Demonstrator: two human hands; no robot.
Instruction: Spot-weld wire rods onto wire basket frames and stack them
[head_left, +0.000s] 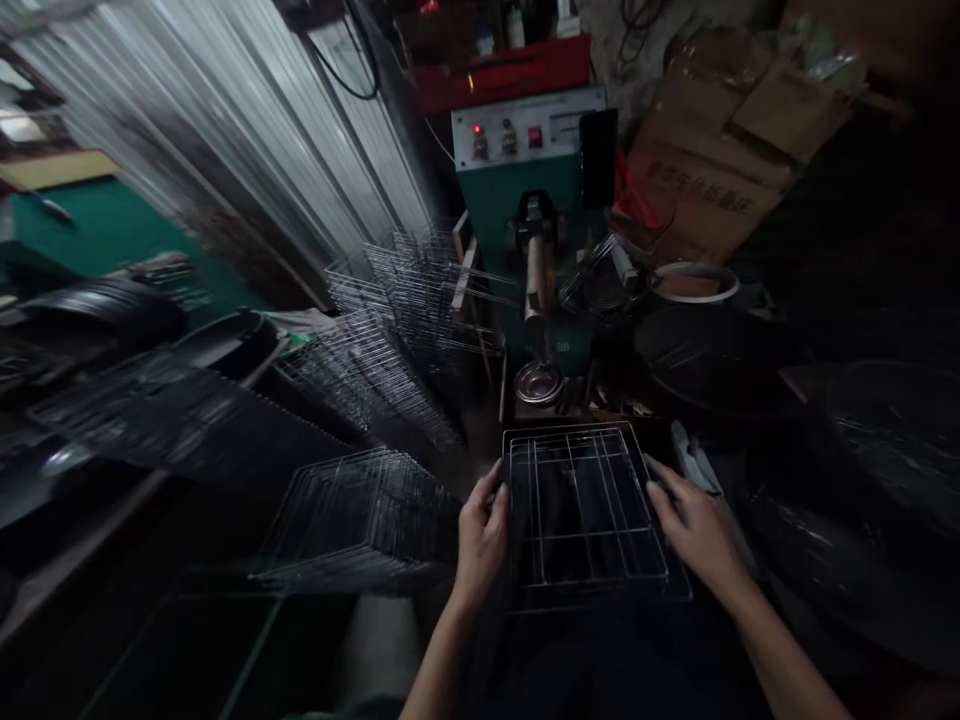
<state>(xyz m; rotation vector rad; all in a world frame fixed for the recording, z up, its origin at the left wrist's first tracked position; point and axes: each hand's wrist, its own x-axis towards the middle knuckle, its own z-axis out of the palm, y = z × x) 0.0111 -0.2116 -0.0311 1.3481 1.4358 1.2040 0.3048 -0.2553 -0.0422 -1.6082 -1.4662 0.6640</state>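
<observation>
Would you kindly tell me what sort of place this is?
Probably a small metalworking workshop: a green machine with switches stands ahead, piles of wire racks lie beside it, and the left hand grips a single rack that the right hand touches.

Silver wire rack (585, 515), green machine (525, 190)

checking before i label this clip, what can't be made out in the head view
Right hand on the wire rack: gripping or only resting, too dark to tell.
Left hand: fingers curl at the rack's left edge, tips hidden.
Control panel lettering: too small and blurred.
Stacked wire racks: blur hides their count.
Black round things, far right: lost in darkness.
</observation>
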